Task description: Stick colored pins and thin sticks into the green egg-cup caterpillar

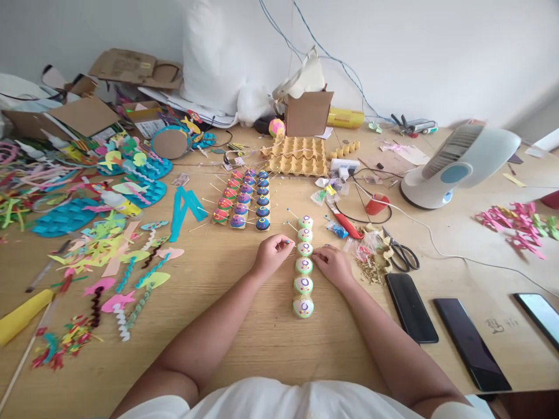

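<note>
A single row of painted egg-carton cups (304, 266), white and pale green with purple rings and small red marks, runs away from me on the table. My left hand (274, 254) is at its left side, pinching a thin blue-tipped stick (287, 241) against one of the middle cups. On the right side, the fingers of my right hand (335, 265) are closed on the row's edge. Two similar blue-tipped sticks (293, 215) stick out of the far end. Beyond my left hand lie finished-looking rows of purple cups (241, 209), red cups (223, 203) and dark blue cups (262, 210) with thin sticks.
Paper fish and curled pipe cleaners (124, 291) spread across the left. Scissors (404, 256), a red-handled cutter (347, 224) and several phones (411, 307) lie right. A white fan (454, 166), its cable, and an egg tray (301, 156) stand farther back.
</note>
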The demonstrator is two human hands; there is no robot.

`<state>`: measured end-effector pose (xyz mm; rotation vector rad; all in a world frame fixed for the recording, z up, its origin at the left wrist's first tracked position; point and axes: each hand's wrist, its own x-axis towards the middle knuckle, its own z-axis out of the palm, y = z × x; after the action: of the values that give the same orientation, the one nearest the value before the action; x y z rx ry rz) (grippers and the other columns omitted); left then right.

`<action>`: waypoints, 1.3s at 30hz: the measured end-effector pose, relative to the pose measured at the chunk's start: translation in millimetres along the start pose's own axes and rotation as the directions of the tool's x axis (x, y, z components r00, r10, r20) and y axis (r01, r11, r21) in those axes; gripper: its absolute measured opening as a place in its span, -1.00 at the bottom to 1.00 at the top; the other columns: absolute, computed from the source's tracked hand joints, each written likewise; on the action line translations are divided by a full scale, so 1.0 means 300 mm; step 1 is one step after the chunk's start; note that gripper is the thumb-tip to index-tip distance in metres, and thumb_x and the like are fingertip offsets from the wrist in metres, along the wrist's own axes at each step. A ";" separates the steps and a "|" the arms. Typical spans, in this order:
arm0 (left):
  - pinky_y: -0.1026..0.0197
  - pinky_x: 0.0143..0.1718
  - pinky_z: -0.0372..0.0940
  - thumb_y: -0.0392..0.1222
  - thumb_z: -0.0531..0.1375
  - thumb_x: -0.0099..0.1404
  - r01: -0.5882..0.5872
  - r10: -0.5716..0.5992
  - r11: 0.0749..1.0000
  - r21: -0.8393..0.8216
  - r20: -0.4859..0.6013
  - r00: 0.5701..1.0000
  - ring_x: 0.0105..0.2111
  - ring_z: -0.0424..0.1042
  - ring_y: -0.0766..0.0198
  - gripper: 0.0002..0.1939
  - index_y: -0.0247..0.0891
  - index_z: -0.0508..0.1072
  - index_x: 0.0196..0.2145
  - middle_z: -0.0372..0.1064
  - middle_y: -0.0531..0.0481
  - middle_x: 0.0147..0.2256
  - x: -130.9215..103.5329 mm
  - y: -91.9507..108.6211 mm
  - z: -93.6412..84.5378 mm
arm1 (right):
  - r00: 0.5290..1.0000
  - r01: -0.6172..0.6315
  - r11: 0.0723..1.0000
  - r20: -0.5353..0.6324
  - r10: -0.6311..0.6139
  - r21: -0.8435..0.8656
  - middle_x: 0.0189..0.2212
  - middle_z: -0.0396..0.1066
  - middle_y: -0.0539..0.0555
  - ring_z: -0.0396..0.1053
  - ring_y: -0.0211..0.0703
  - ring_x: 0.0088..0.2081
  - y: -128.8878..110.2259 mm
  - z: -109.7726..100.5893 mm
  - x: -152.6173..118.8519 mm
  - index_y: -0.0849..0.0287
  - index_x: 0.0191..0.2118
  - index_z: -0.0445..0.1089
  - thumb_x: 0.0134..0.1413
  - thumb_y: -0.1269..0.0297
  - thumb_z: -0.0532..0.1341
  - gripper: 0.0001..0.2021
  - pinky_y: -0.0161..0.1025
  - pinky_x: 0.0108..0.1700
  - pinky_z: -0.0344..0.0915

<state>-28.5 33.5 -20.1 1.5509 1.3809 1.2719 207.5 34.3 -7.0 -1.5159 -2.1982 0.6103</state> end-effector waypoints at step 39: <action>0.27 -0.34 0.31 -0.11 0.35 0.27 -0.003 0.002 0.997 -0.072 -0.015 1.000 -0.45 0.40 0.35 -0.86 -0.21 0.58 -0.36 0.57 0.05 -0.40 -0.004 0.025 -0.008 | 0.992 -0.123 0.991 -0.009 0.124 0.045 -0.34 0.52 0.05 0.41 -0.15 -0.30 -0.049 -0.013 0.018 0.07 -0.14 0.67 0.25 0.28 0.27 -0.80 -0.21 -0.21 0.24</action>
<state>-28.5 30.7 -12.7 1.4976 1.3281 1.3233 196.6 35.2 5.0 -1.6372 -2.0799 0.6828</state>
